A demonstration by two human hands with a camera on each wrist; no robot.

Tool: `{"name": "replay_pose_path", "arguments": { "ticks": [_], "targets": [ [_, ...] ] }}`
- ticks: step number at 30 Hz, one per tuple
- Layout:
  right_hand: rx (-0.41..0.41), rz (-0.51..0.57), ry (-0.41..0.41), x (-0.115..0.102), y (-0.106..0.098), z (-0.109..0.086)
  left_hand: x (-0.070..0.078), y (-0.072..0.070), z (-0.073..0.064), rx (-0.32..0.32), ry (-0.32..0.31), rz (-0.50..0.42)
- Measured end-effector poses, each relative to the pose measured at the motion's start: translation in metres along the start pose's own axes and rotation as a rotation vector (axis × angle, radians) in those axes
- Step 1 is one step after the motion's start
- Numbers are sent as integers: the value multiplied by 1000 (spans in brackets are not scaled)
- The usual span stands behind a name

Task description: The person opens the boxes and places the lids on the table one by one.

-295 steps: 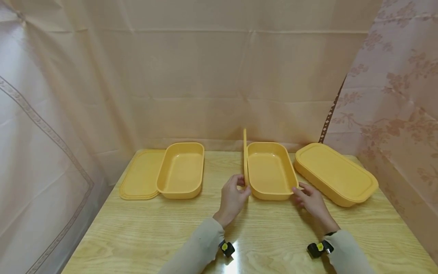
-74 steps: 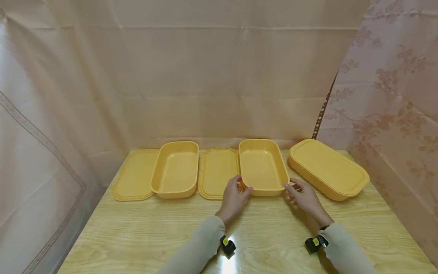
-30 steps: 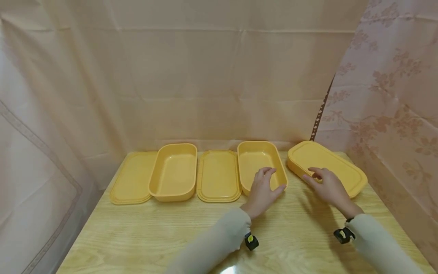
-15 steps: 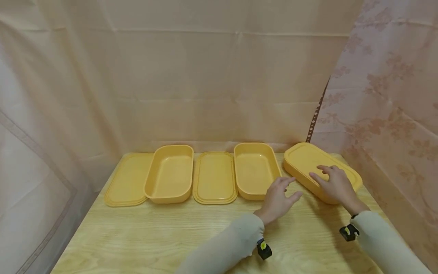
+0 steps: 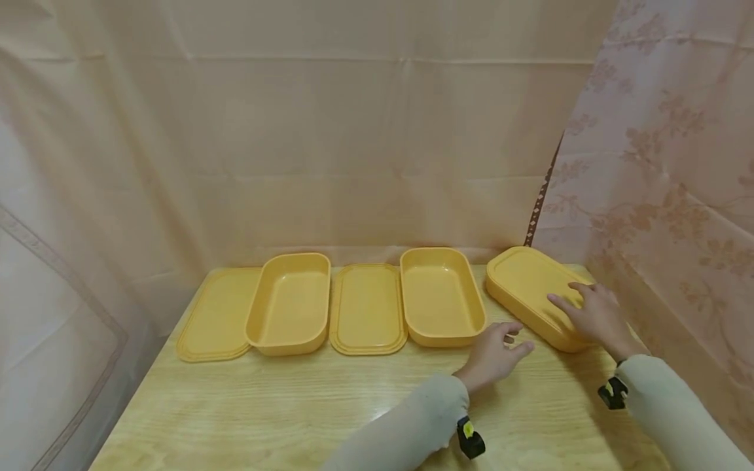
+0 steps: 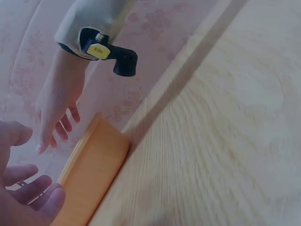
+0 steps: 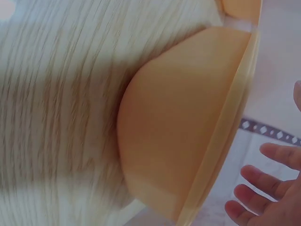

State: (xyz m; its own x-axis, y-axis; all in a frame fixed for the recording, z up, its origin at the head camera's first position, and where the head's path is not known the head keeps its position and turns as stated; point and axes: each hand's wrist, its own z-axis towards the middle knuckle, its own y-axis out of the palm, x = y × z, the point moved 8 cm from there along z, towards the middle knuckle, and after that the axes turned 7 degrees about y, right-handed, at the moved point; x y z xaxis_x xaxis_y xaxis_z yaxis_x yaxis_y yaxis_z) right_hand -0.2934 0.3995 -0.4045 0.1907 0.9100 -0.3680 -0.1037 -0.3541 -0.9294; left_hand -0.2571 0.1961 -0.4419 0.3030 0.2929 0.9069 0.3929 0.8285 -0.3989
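A lidded yellow plastic box (image 5: 530,281) stands slanted at the right end of the table. My right hand (image 5: 601,320) hovers over its near right end, fingers spread and holding nothing. In the right wrist view, the fingers of that hand (image 7: 270,193) are apart from the rim of the lidded box (image 7: 178,113). To the front left of this box is my left hand (image 5: 491,360), loosely bent with nothing in it. An open yellow box (image 5: 448,341), with a bare inside, sits just behind the left hand. Left of it lies a flat yellow lid (image 5: 370,307).
Farther left stands a second open yellow box (image 5: 291,348), overlapping another flat lid (image 5: 218,314). All sit along the back of the wooden table (image 5: 253,412). A beige curtain (image 5: 294,150) hangs behind, and a floral curtain (image 5: 665,183) hangs at the right.
The middle lid, upright in my left hand in the oldest frame, now lies flat. Both hands left the right open box and moved right to the lidded box.
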Motion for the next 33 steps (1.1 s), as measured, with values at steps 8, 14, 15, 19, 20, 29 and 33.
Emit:
{"name": "replay_pose_path", "arguments": {
  "ticks": [8,14,15,19,20,29,33],
  "targets": [
    [-39,-39,36,22,3,4,-9,11,4,12,-111,-93],
    [-37,-85,79,44,6,10,-22,24,3,15,-236,-249],
    [-35,-86,85,47,6,11,-23,26,3,23,-253,-269],
    [-36,-60,92,57,6,12,-27,30,5,55,-280,-297],
    [-39,-51,90,59,6,13,-28,30,5,58,-286,-302],
    [-97,61,75,69,10,18,-30,29,5,102,-367,-434],
    [-105,93,79,71,11,20,-31,30,4,100,-372,-435]
  ]
}}
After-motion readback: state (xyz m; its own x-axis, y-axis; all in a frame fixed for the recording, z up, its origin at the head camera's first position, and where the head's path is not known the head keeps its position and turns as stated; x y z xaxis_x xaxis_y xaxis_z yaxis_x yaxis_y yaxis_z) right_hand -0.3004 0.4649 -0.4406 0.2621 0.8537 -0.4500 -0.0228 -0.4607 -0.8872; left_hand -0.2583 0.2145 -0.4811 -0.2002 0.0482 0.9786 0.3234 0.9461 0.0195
